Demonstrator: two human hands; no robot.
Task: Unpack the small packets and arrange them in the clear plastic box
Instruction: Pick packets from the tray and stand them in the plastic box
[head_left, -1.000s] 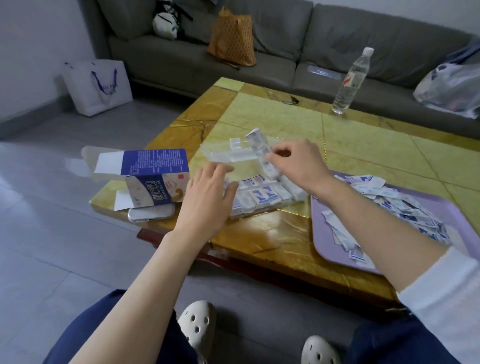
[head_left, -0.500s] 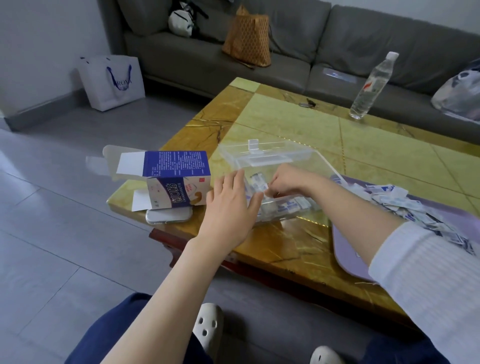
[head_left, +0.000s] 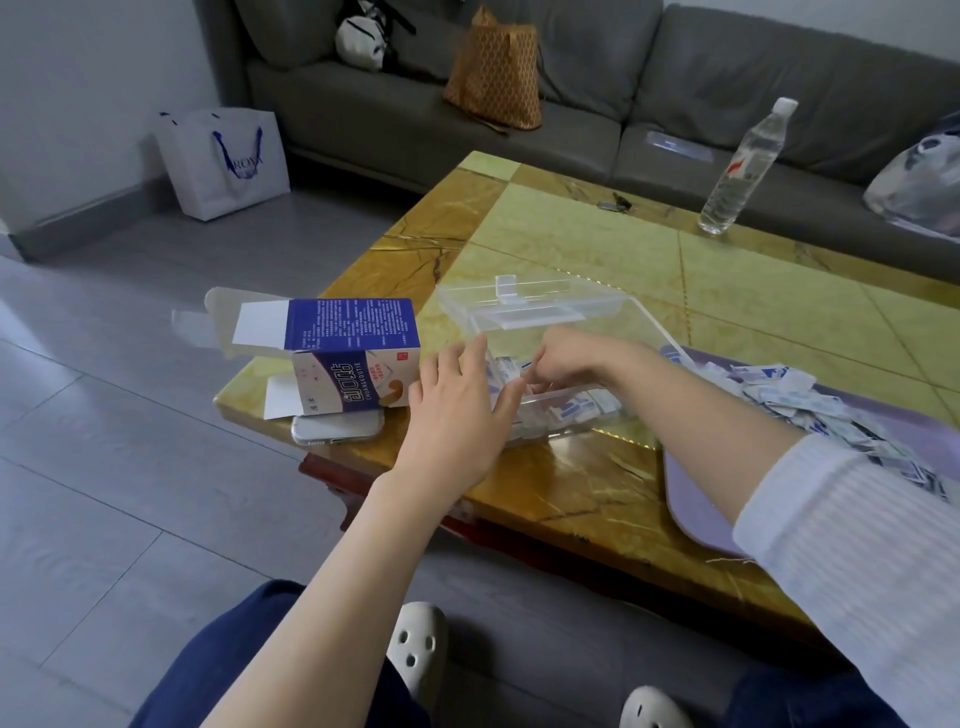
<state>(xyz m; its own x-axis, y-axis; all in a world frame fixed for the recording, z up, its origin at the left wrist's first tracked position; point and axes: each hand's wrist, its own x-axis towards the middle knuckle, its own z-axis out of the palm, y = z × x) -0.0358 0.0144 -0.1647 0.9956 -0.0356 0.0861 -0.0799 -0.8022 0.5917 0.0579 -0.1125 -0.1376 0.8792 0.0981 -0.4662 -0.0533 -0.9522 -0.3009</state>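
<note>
Entry: packing, mid-task.

Left hand (head_left: 457, 405): fingers straight and spread, palm laid against the near left corner of the clear plastic box (head_left: 652, 325). It grips nothing and steadies the box.

Right hand (head_left: 566, 364): reaches into the box from the right. Its fingers are curled down and the tips pinch small packets (head_left: 582, 408) at the left end of the row. The thumb is partly hidden, so the pinch is a judgement.

Box: sits at the near left of the table (head_left: 571, 218), with its lid tipped open at the far side. The long axis runs roughly left to right along the near edge, and the packet row lies along the near wall.

Supply: the loose pile (head_left: 810, 400) lies on the purple tray (head_left: 696, 499), just beside the box, on the right. The open plaster carton (head_left: 358, 353) stands to the left, on a phone (head_left: 337, 431).

Key relation: the pile lies rightward of the right hand, on the far side from the left hand. The next fetch probably falls to the right hand, moving along the box's long axis, while the left holds the box.
</note>
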